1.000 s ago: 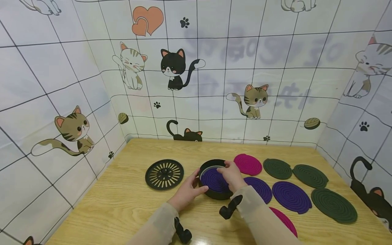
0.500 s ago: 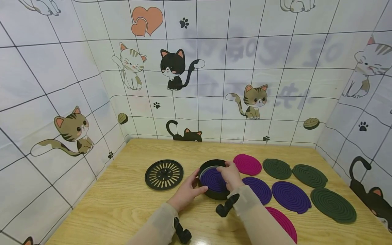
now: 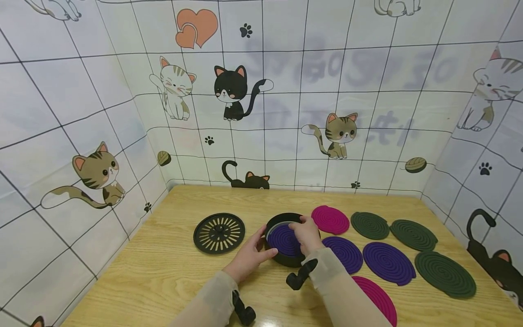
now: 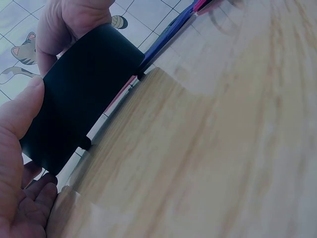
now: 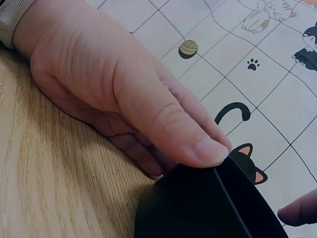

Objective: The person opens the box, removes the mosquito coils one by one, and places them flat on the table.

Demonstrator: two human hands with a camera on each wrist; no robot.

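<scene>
A round black holder [image 3: 288, 261] stands on the wooden table with a purple spiral coaster [image 3: 283, 238] lying inside it. My left hand [image 3: 250, 255] grips the holder's left side, thumb at the front and fingers round the outer wall. On the opposite side my right hand [image 3: 309, 235] pinches the rim, its thumb reaching over the edge. Close up in the left wrist view, the holder's smooth outer wall [image 4: 89, 89] shows small feet at its base. The right wrist view has the right thumb [image 5: 210, 151] on the holder's rim, other fingers outside.
Left of the holder lies a black slotted lid [image 3: 221, 230] with a centre knob. To the right are spread pink coasters [image 3: 330, 219], purple coasters [image 3: 389, 262] and green coasters [image 3: 445, 274]. A cat-patterned tiled backdrop [image 3: 282, 141] rises behind the table [image 3: 163, 277].
My right wrist and sleeve have shifted slightly left, showing more of the near pink coaster. Both hands keep their hold on the holder, which stays in place.
</scene>
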